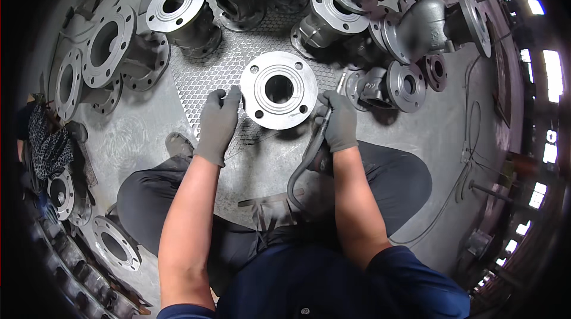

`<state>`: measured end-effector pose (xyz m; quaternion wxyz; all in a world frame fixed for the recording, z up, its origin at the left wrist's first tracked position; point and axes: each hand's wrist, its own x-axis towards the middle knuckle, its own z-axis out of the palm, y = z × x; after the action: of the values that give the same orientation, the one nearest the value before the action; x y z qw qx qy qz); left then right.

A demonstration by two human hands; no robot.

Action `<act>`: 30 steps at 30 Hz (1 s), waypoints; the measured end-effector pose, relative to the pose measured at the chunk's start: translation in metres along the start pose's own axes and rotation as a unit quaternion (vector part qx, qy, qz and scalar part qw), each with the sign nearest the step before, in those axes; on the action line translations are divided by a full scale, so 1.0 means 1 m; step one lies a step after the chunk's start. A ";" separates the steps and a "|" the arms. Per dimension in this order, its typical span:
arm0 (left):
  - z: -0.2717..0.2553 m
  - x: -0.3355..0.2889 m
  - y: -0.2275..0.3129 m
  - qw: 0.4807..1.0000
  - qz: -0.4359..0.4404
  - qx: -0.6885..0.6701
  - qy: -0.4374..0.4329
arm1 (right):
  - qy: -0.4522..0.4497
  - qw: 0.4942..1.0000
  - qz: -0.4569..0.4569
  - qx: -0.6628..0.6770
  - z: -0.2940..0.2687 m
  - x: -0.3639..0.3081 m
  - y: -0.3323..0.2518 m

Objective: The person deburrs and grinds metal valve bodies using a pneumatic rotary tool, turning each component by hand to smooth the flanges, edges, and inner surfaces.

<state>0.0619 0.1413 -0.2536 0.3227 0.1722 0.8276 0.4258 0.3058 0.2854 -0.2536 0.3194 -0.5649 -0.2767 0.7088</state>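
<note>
In front of me a round metal flange (pixel 257 102) of a valve body faces up, with bolt holes around a dark central bore. My left hand (pixel 219 124), in a grey glove, is at the left rim of the flange. Its fingers are apart; whether they touch the rim cannot be made out. On the right side, my gloved right hand (pixel 341 121) is closed around a slim air tool with a pale metal tip (pixel 342 83). A dark hose (pixel 306 161) runs from that hand down toward my lap. The tool's tip points away from me, beside the flange.
A textured metal mat (pixel 193 78) lies under the flange. Several flanged valve bodies (pixel 176 6) stand left, behind and to the right, including a large elbow-shaped one (pixel 422 27). Cables (pixel 455 191) run along the floor at right. A loose flange (pixel 116 244) lies at lower left.
</note>
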 end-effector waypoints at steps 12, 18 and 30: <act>0.000 -0.040 -0.016 0.973 -0.168 -0.119 -0.105 | -0.085 0.946 0.017 -0.314 0.027 -0.026 0.009; -0.068 -0.066 -0.052 0.956 -0.212 -0.191 -0.066 | -0.190 0.942 0.048 -0.274 0.051 -0.068 0.054; -0.096 -0.081 -0.051 0.960 -0.210 -0.158 -0.101 | -0.188 0.955 0.070 -0.219 0.065 -0.071 0.064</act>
<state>0.0553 0.0091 -0.2227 0.5099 -0.0162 0.7304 0.4542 0.2446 0.1879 -0.2436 0.0792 -0.4954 -0.4399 0.7448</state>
